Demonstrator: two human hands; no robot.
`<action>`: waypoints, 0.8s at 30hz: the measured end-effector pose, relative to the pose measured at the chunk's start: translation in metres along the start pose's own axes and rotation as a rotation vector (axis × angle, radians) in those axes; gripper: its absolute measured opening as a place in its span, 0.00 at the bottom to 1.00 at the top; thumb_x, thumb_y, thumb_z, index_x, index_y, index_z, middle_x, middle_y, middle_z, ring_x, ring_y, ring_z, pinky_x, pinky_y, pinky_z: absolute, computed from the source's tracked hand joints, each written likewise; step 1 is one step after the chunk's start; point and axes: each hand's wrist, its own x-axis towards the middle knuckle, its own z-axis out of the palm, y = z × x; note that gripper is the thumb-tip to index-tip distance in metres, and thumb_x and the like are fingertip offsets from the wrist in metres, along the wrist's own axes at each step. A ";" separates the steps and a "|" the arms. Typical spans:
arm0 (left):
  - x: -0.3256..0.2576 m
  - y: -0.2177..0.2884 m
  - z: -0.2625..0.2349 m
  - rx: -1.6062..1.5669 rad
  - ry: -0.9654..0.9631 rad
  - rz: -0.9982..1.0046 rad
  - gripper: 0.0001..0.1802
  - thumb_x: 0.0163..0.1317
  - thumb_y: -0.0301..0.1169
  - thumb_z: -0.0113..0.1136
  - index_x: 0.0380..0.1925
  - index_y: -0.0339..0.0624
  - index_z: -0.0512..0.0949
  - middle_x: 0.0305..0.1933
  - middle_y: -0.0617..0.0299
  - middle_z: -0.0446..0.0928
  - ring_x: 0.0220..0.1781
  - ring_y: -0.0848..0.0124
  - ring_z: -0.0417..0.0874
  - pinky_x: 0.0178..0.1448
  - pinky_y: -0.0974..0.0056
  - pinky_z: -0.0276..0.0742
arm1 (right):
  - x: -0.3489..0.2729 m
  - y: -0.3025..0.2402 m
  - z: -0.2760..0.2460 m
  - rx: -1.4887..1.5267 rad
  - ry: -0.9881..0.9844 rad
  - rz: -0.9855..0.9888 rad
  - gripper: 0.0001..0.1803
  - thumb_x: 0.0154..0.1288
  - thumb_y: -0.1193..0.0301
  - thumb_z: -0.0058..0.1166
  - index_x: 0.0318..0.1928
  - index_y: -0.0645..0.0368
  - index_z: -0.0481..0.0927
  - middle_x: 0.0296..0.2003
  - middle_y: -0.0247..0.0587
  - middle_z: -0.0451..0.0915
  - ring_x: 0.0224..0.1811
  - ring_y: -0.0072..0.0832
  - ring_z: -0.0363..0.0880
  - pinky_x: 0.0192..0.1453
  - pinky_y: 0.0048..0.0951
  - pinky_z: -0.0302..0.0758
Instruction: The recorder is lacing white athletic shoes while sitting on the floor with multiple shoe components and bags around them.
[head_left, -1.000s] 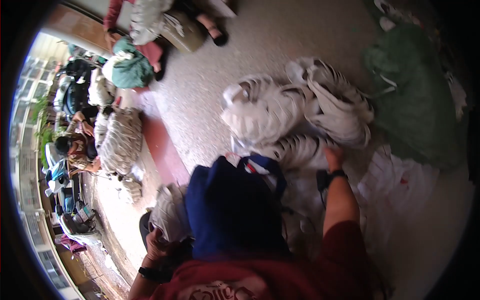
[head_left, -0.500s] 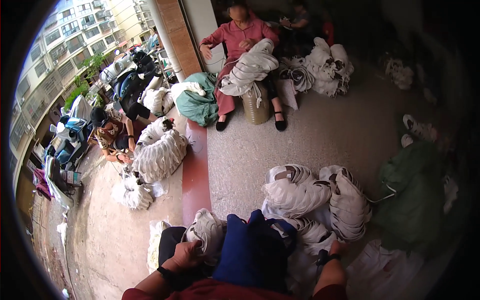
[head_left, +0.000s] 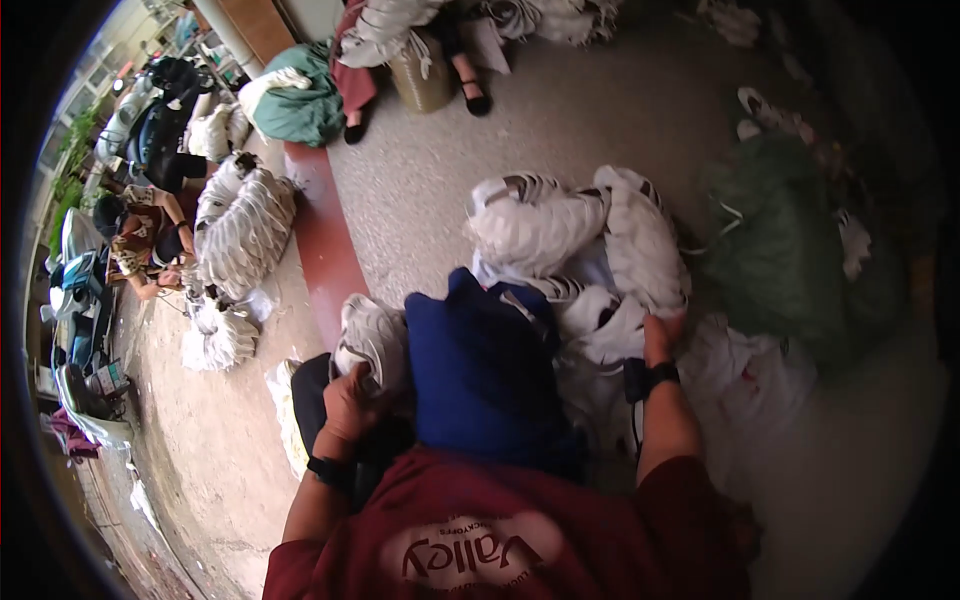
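On my left thigh lies a white shoe upper bundle (head_left: 374, 330), and my left hand (head_left: 352, 402) is closed around its near edge. A dark blue cloth (head_left: 480, 375) covers my lap between the hands. Over on the right, my right hand (head_left: 662, 336) grips the near end of a curved row of nested white shoe uppers (head_left: 610, 330); its fingertips are partly hidden. More rows of white shoe uppers (head_left: 540, 225) with dark linings lie just beyond.
A dark green sack (head_left: 800, 240) stands at the right, with white sheeting (head_left: 740, 365) before it. Seated at the left, a person (head_left: 145, 235) works by large white bundles (head_left: 245, 225). Another person's legs (head_left: 355, 80) flank a tan stool (head_left: 420, 78) at the back.
The view has tilted down, so the scene sits higher and further left. My left hand stays on its bundle; my right hand has reached onto the near end of the shoe upper row.
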 end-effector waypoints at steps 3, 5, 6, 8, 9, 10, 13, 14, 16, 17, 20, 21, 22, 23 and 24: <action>0.008 0.004 0.002 -0.043 0.008 0.004 0.28 0.40 0.41 0.72 0.40 0.39 0.74 0.33 0.49 0.80 0.38 0.52 0.82 0.40 0.57 0.78 | 0.015 -0.009 -0.029 -0.139 -0.044 -0.011 0.33 0.36 0.76 0.58 0.50 0.68 0.67 0.47 0.50 0.74 0.49 0.37 0.74 0.56 0.34 0.69; 0.008 0.004 0.001 -0.003 -0.006 -0.005 0.27 0.40 0.40 0.71 0.40 0.39 0.74 0.33 0.48 0.80 0.37 0.51 0.82 0.39 0.57 0.77 | 0.017 -0.015 -0.050 -0.046 -0.104 0.054 0.30 0.37 0.77 0.58 0.47 0.67 0.68 0.42 0.45 0.73 0.41 0.31 0.74 0.48 0.31 0.71; 0.006 0.003 0.002 0.015 0.006 0.001 0.27 0.40 0.40 0.71 0.40 0.40 0.74 0.32 0.49 0.80 0.37 0.50 0.81 0.38 0.56 0.77 | 0.016 -0.022 -0.061 -0.062 -0.099 0.056 0.30 0.37 0.77 0.58 0.47 0.67 0.68 0.42 0.45 0.73 0.41 0.31 0.74 0.48 0.31 0.71; 0.003 0.003 0.002 0.016 0.013 0.012 0.27 0.39 0.40 0.71 0.39 0.40 0.74 0.32 0.49 0.80 0.37 0.50 0.81 0.38 0.56 0.77 | 0.002 -0.053 -0.081 0.110 -0.155 0.014 0.30 0.38 0.78 0.57 0.48 0.66 0.67 0.40 0.43 0.71 0.39 0.28 0.72 0.44 0.29 0.70; 0.003 0.005 0.001 0.014 0.000 0.000 0.27 0.39 0.40 0.71 0.39 0.40 0.74 0.32 0.48 0.79 0.36 0.50 0.81 0.38 0.56 0.77 | 0.016 -0.033 -0.078 0.155 -0.168 -0.043 0.31 0.39 0.79 0.57 0.50 0.65 0.66 0.41 0.42 0.71 0.41 0.30 0.72 0.46 0.29 0.70; 0.002 0.006 0.002 0.006 -0.005 0.002 0.27 0.39 0.40 0.71 0.39 0.40 0.74 0.32 0.48 0.79 0.36 0.50 0.81 0.38 0.56 0.77 | 0.019 -0.027 -0.079 0.147 -0.162 -0.044 0.31 0.39 0.79 0.57 0.50 0.65 0.66 0.41 0.42 0.71 0.41 0.30 0.72 0.46 0.29 0.70; -0.002 0.013 0.002 -0.011 0.034 0.001 0.26 0.39 0.40 0.71 0.37 0.39 0.74 0.30 0.48 0.79 0.36 0.50 0.81 0.38 0.55 0.77 | 0.028 -0.011 -0.074 0.373 -0.144 0.035 0.31 0.39 0.79 0.56 0.50 0.64 0.66 0.43 0.43 0.71 0.43 0.32 0.72 0.48 0.31 0.69; -0.001 0.014 0.002 -0.013 0.030 -0.004 0.26 0.39 0.40 0.71 0.37 0.39 0.74 0.30 0.48 0.79 0.36 0.50 0.81 0.38 0.55 0.77 | 0.031 -0.006 -0.073 0.368 -0.146 0.036 0.31 0.39 0.79 0.56 0.50 0.64 0.66 0.43 0.43 0.71 0.43 0.32 0.72 0.48 0.31 0.69; 0.000 0.015 0.002 -0.053 0.040 0.018 0.25 0.40 0.40 0.71 0.37 0.39 0.74 0.30 0.48 0.79 0.35 0.50 0.81 0.37 0.55 0.77 | 0.036 -0.002 -0.071 0.326 -0.067 0.039 0.30 0.40 0.78 0.57 0.49 0.63 0.67 0.43 0.43 0.71 0.43 0.32 0.72 0.48 0.31 0.69; 0.000 0.014 0.002 -0.048 0.037 0.013 0.25 0.40 0.40 0.71 0.37 0.39 0.74 0.30 0.48 0.79 0.35 0.50 0.81 0.37 0.55 0.77 | 0.038 -0.004 -0.068 0.325 -0.072 0.043 0.30 0.40 0.78 0.57 0.49 0.63 0.67 0.43 0.43 0.71 0.43 0.32 0.72 0.48 0.31 0.69; -0.001 0.014 0.001 -0.043 0.027 -0.015 0.23 0.40 0.38 0.70 0.36 0.39 0.75 0.30 0.48 0.80 0.34 0.51 0.82 0.37 0.56 0.77 | 0.059 -0.011 -0.058 0.485 -0.042 0.101 0.28 0.40 0.78 0.56 0.48 0.63 0.68 0.42 0.43 0.72 0.44 0.32 0.71 0.49 0.31 0.69; 0.000 0.015 0.001 -0.060 0.017 -0.021 0.23 0.41 0.38 0.70 0.35 0.39 0.75 0.30 0.49 0.80 0.34 0.51 0.82 0.37 0.57 0.77 | 0.077 -0.016 -0.058 0.536 -0.017 0.088 0.28 0.40 0.78 0.57 0.48 0.62 0.69 0.42 0.44 0.73 0.44 0.33 0.73 0.49 0.32 0.70; 0.000 0.015 -0.001 -0.076 0.012 -0.031 0.22 0.41 0.37 0.70 0.35 0.39 0.75 0.30 0.49 0.80 0.34 0.52 0.82 0.37 0.57 0.77 | 0.095 -0.017 -0.058 0.589 0.003 0.073 0.28 0.39 0.77 0.58 0.48 0.61 0.70 0.42 0.45 0.74 0.44 0.35 0.74 0.50 0.33 0.71; 0.003 0.018 -0.003 -0.072 -0.013 -0.029 0.21 0.42 0.35 0.70 0.35 0.39 0.75 0.31 0.49 0.80 0.35 0.52 0.82 0.37 0.57 0.77 | 0.127 0.001 -0.071 0.584 0.012 0.074 0.28 0.39 0.77 0.58 0.48 0.61 0.70 0.42 0.45 0.74 0.44 0.35 0.74 0.50 0.33 0.71; 0.010 0.022 0.000 -0.092 -0.026 -0.009 0.21 0.42 0.35 0.70 0.35 0.39 0.75 0.31 0.49 0.80 0.35 0.52 0.82 0.37 0.57 0.77 | 0.167 0.032 -0.096 0.052 -0.015 -0.384 0.29 0.38 0.76 0.60 0.47 0.59 0.71 0.41 0.45 0.76 0.44 0.37 0.75 0.49 0.35 0.72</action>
